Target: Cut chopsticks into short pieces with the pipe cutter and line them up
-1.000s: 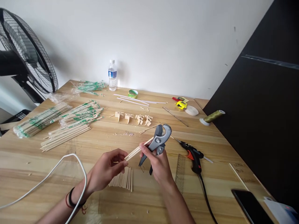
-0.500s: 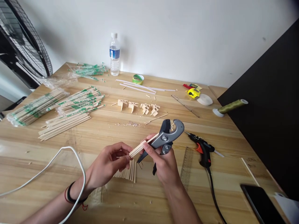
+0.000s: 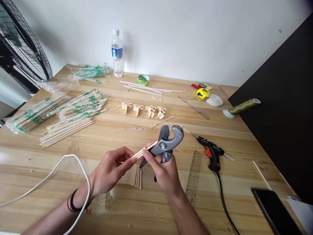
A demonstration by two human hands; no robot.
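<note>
My left hand is closed, pinching a few thin wooden sticks between thumb and fingers. My right hand grips a grey pipe cutter, its curved jaw pointing up and away. The right thumb and fingers also touch the far part of the sticks, and one stick reaches farther up beside the cutter. Below the hands, a row of short cut sticks lies on the table, partly hidden by my left hand. Several small stick assemblies stand beyond the hands.
Bundles of wrapped chopsticks and loose sticks lie left. A white cable crosses my left forearm. On the right are a glue gun, a clear ruler and a phone. A water bottle stands behind.
Both hands have shifted slightly left with the sticks and cutter. They have come closer together, and less of the sticks shows between them.
</note>
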